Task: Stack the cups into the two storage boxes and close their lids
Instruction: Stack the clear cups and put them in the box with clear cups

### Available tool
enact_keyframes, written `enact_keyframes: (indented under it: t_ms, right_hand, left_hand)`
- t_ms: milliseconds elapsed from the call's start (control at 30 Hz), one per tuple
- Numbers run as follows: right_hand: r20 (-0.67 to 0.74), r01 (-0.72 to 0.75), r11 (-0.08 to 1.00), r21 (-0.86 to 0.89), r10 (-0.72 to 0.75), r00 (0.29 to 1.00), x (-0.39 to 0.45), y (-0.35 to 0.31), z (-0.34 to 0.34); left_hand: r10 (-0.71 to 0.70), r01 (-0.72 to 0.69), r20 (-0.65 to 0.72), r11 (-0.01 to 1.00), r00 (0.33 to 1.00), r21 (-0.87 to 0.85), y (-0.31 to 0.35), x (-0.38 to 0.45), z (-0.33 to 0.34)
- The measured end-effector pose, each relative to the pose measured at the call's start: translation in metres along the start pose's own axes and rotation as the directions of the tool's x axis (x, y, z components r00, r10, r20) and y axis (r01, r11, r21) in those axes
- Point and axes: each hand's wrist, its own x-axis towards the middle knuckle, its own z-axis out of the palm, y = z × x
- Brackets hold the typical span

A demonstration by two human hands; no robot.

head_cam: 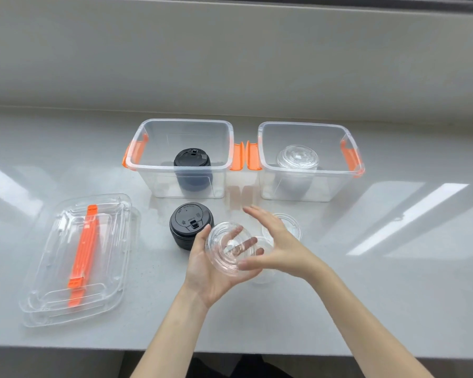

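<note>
Two clear storage boxes with orange latches stand side by side at the back. The left box [148,170] holds a black lidded cup [192,165]; the right box [350,181] holds a clear lidded cup [297,159]. A second black cup [186,222] stands on the counter in front of the left box. My left hand [205,274] grips a clear lidded cup [224,252], tilted with its lid toward me. My right hand [276,244] hovers just beside it, fingers spread and empty. Behind my right hand another clear cup [292,227] stands on the counter.
Two clear box lids [47,282] with an orange handle [84,252] lie stacked on the left of the grey counter. A low wall rises behind the boxes. The counter's front edge runs beneath my forearms.
</note>
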Motion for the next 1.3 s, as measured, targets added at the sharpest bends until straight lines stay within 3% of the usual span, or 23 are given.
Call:
enact_keyframes:
  t_ms: [100,233,367,500,633,733,800,867,1000,1200,1300]
  right_hand:
    - [-0.129,-0.05,0.989,-0.141,0.031,0.991,0.009,0.021,-0.029]
    - [-0.073,-0.19,0.859,-0.476,0.177,0.982,0.025,0.06,-0.049]
    - [-0.021,-0.237,0.837,-0.493,0.261,0.965,0.033,0.078,-0.051]
    - [-0.084,-0.225,0.841,-0.492,0.212,0.974,0.032,0.082,-0.053]
    - [-0.236,-0.188,0.765,-0.616,0.048,0.971,0.027,0.071,-0.062]
    - [-0.291,-0.089,0.9,-0.427,-0.043,0.956,0.02,0.047,-0.061]
    - [-0.232,0.01,0.973,-0.23,-0.065,0.971,0.012,0.027,-0.053]
    - [-0.122,0.065,0.986,-0.151,-0.084,0.989,0.004,0.011,-0.04]
    - [0.032,0.08,0.988,-0.128,-0.077,0.997,-0.003,0.003,-0.012]
    - [0.088,0.072,0.992,-0.1,-0.064,0.994,-0.003,0.008,0.0]
    - [0.089,0.038,0.984,-0.175,-0.022,0.996,-0.002,0.016,-0.008]
  left_hand:
    - [0.027,-0.026,-0.007,0.999,1.0,0.039,0.002,0.0,-0.001]
    - [0.042,-0.04,-0.03,0.998,0.999,0.056,0.002,0.0,-0.004]
    - [0.043,-0.04,-0.045,0.998,0.998,0.05,0.001,0.002,-0.005]
    - [0.054,-0.05,-0.059,0.997,0.997,0.056,-0.001,0.003,-0.005]
    - [0.053,-0.05,-0.073,0.998,0.996,0.045,-0.004,0.004,-0.001]
    - [0.051,-0.047,-0.078,0.998,0.996,0.048,-0.006,0.006,0.004]
    - [0.051,-0.046,-0.08,0.997,0.995,0.064,-0.007,0.007,0.009]
    - [0.048,-0.044,-0.068,0.997,0.997,0.068,-0.009,0.008,0.013]
    - [0.064,-0.063,-0.009,0.998,0.998,0.019,-0.01,0.01,0.013]
    - [0.102,-0.101,-0.027,0.994,0.994,0.032,-0.01,0.004,0.007]
    - [0.12,-0.117,-0.056,0.992,0.991,0.052,-0.006,-0.003,0.001]
